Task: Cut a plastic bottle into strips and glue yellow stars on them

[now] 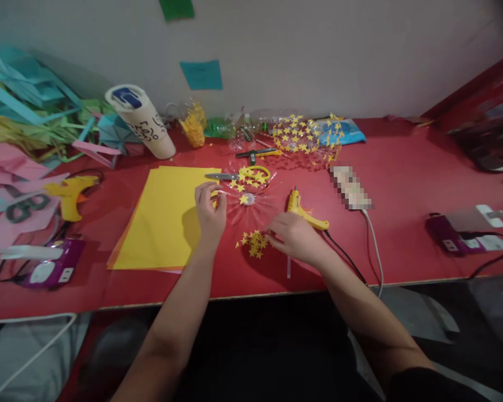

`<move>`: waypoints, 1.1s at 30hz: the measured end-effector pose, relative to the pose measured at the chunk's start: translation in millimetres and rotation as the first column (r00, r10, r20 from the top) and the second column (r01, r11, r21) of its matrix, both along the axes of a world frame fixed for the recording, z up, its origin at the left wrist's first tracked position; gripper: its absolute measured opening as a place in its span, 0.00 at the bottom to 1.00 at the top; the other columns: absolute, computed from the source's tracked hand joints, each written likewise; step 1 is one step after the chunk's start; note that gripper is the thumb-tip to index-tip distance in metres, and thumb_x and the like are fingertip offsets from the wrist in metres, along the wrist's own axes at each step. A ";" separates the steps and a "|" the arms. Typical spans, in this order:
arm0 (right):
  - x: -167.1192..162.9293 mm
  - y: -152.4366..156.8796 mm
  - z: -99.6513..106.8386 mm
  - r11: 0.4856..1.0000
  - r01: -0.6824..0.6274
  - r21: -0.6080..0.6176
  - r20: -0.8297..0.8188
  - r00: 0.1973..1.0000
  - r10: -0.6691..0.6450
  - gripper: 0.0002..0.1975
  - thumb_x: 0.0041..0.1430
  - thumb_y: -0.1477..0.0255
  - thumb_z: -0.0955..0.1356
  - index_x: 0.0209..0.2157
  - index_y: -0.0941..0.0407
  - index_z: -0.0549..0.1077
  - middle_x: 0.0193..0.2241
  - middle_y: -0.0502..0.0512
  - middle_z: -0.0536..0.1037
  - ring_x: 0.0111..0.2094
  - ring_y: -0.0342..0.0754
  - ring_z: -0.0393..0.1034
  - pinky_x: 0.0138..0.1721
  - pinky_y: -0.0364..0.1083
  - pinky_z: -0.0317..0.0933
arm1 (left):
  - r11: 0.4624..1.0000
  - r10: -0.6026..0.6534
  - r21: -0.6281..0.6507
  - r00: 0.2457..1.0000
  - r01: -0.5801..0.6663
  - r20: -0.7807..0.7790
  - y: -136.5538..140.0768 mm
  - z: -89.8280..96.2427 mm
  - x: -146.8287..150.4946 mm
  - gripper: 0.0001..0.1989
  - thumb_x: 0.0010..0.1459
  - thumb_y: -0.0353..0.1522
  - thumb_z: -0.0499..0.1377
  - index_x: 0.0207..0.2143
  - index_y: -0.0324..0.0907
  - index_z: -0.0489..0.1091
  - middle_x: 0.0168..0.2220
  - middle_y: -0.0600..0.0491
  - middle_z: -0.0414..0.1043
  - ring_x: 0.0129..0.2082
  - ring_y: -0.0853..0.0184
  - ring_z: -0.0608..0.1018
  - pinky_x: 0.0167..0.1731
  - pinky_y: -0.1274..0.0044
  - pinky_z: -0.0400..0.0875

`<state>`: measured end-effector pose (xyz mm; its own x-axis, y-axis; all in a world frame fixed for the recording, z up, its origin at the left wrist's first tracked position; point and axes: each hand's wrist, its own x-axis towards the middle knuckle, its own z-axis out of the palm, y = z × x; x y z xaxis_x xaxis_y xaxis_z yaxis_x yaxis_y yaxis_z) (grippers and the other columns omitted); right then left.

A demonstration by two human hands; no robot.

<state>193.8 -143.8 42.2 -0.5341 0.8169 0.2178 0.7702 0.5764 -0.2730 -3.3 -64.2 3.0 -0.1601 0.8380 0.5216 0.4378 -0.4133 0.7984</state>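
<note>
A clear plastic piece, cut into strips that spread out like petals around a round centre, lies on the table with several yellow stars on it. At its left edge, my left hand curls its thumb and fingers together on a strip. My right hand reaches to a small pile of yellow paper stars, fingers stretched and slightly apart at the pile's right side. Just beyond that hand lies a yellow glue gun. Scissors with yellow handles lie behind the plastic piece, partly under it.
Yellow paper sheets lie left of my left hand. Farther back are a white tumbler, a star-covered plastic piece and a cutter. A phone with a cable, another glue gun and purple power strips flank the work.
</note>
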 end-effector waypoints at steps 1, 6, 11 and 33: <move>-3.8 -4.0 -4.6 0.998 -0.022 -0.051 0.068 0.997 0.025 0.12 0.63 0.73 0.62 0.31 0.58 0.75 0.26 0.56 0.77 0.29 0.45 0.66 0.32 0.44 0.51 | 1.000 -0.001 -0.006 1.000 0.000 -0.006 -0.2 0.0 -0.3 0.08 0.56 0.25 0.57 0.36 0.46 0.68 0.44 0.50 0.67 0.45 0.67 0.74 0.40 0.75 0.76; -23.5 -8.2 -26.9 0.985 0.081 -0.155 0.323 0.946 -0.027 0.11 0.63 0.75 0.61 0.33 0.61 0.75 0.24 0.58 0.77 0.24 0.45 0.66 0.26 0.46 0.44 | 0.998 0.035 0.050 0.999 -0.035 -0.005 -2.9 2.1 -3.6 0.09 0.54 0.25 0.58 0.38 0.44 0.68 0.49 0.48 0.64 0.50 0.64 0.72 0.44 0.73 0.75; -27.9 -4.2 -33.7 0.987 0.053 -0.149 0.341 0.940 0.001 0.12 0.62 0.80 0.60 0.31 0.62 0.74 0.24 0.59 0.78 0.25 0.47 0.68 0.25 0.46 0.44 | 0.989 0.073 0.127 0.997 -0.070 -0.015 -10.2 12.4 -9.7 0.11 0.54 0.25 0.57 0.40 0.43 0.67 0.50 0.47 0.62 0.51 0.63 0.70 0.44 0.73 0.74; -21.5 -11.1 -34.1 0.988 0.031 -0.154 0.299 0.954 0.017 0.12 0.64 0.71 0.61 0.33 0.60 0.74 0.24 0.57 0.78 0.23 0.44 0.66 0.26 0.45 0.41 | 0.988 -0.033 0.144 0.994 0.048 -0.108 -31.8 1.1 -21.5 0.08 0.56 0.23 0.54 0.36 0.42 0.69 0.36 0.51 0.67 0.30 0.71 0.70 0.29 0.78 0.70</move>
